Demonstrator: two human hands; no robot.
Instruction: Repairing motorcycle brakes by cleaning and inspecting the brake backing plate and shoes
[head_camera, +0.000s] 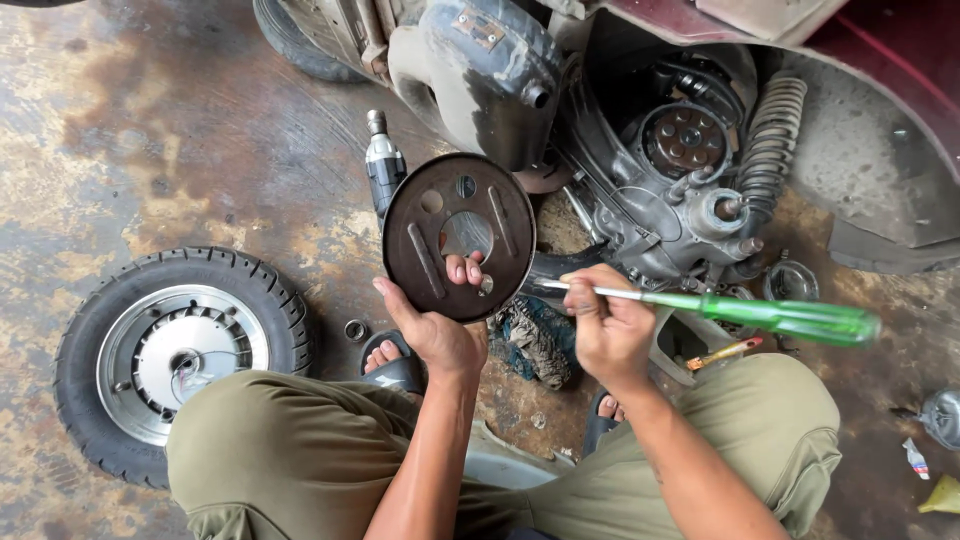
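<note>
Hiding the left hand (432, 335) palm: round plate (459, 237).

dark rusty-brown disc (459, 237) at centre; clear green screwdriver handle (790, 318) at right; black tyre (180, 352) with silver rim at lower left; olive trousers (290, 460) along the bottom; maroon scooter body (880, 40) at upper right; floor (150, 130) blotched brown and grey.

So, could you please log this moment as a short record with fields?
left hand: the left hand holds a round dark metal plate upright, fingers through its centre hole
right hand: the right hand grips a green-handled screwdriver by its metal shaft
behind plate: power tool lying on the floor
left of person: removed wheel flat on the stained floor
ahead: scooter's exposed hub and spring shock absorber
</note>
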